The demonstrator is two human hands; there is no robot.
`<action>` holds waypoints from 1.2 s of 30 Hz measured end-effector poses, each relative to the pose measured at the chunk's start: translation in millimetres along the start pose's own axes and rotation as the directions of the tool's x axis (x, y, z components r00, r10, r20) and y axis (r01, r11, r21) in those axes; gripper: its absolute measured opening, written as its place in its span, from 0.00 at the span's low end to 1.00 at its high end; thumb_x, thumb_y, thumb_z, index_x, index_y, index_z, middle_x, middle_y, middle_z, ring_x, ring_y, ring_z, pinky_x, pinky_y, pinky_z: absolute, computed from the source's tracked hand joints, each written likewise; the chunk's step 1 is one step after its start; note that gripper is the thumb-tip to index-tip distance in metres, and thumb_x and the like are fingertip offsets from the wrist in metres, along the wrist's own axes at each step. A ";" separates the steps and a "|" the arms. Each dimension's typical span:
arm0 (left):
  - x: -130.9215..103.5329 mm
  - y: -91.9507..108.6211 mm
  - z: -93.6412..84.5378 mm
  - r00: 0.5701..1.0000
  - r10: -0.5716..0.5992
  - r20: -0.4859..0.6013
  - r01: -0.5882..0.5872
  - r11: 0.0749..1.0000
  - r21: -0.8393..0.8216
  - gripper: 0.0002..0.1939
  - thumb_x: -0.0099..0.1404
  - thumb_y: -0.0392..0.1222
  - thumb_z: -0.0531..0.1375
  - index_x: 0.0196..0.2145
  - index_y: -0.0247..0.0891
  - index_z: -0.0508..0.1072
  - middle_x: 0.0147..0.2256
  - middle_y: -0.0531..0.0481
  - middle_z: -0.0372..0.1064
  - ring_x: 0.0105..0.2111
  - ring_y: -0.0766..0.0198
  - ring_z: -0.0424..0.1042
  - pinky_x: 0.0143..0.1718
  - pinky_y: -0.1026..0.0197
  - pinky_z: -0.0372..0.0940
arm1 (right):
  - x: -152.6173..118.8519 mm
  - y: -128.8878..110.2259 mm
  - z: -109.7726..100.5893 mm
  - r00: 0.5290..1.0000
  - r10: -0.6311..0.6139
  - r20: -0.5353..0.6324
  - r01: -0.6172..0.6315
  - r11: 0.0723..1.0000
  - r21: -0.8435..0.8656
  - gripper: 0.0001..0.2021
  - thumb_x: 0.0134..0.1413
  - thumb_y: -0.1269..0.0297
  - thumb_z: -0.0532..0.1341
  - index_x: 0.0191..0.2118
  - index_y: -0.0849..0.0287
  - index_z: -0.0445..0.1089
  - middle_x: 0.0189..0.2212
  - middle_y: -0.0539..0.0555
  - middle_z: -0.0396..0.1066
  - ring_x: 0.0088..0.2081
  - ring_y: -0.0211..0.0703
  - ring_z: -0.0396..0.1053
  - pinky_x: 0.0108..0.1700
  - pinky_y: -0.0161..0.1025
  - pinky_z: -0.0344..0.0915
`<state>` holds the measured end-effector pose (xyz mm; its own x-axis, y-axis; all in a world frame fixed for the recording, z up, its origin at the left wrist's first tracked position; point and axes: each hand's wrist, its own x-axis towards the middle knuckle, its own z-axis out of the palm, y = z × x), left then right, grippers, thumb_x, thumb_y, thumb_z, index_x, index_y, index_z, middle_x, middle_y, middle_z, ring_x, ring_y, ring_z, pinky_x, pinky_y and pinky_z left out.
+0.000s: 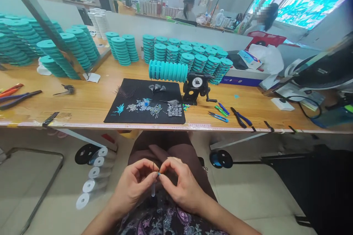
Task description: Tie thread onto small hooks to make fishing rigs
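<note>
Above my lap, my left hand (138, 180) and my right hand (179, 178) meet, both closed in a pinch with fingertips touching or nearly so. Between them shows a tiny blue piece (158, 174), pinched by the right fingertips. Out of the left fingers a small translucent tube-like piece (153, 190) hangs down, and a thin dark stem stands up above them. How these parts join is hidden by the fingers. Beyond the hands, on the table, a black mat (118, 114) bears piles of small parts: blue slivers (119, 109), pale beads (132, 107) and grey cylinders (174, 110).
A hand-crank winder (196, 85) carries a row of turquoise spools (168, 71). More stacked spools (172, 52) stand behind. Snips (218, 116) and pliers (241, 117) lie right of the mat; other pliers (19, 99) lie far left. The table edge (198, 126) runs before my knees.
</note>
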<state>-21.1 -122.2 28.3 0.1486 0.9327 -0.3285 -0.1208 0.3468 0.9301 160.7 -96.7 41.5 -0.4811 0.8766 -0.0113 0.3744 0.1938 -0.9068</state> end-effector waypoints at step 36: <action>78.3 59.1 -10.3 0.824 0.557 -0.103 -0.350 0.644 0.680 0.05 0.63 0.42 0.61 0.33 0.42 0.78 0.33 0.51 0.74 0.38 0.56 0.71 0.44 0.60 0.63 | 20.9 62.9 -38.8 0.846 0.216 -0.487 -0.042 0.938 0.343 0.19 0.56 0.46 0.60 0.35 0.60 0.66 0.22 0.45 0.53 0.22 0.34 0.48 0.21 0.30 0.48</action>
<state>-26.8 -27.7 55.8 -0.0459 0.9719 0.2308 0.5380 -0.1706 0.8255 205.0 -49.1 0.6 0.0595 0.9982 0.0002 0.0996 -0.0058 -0.9950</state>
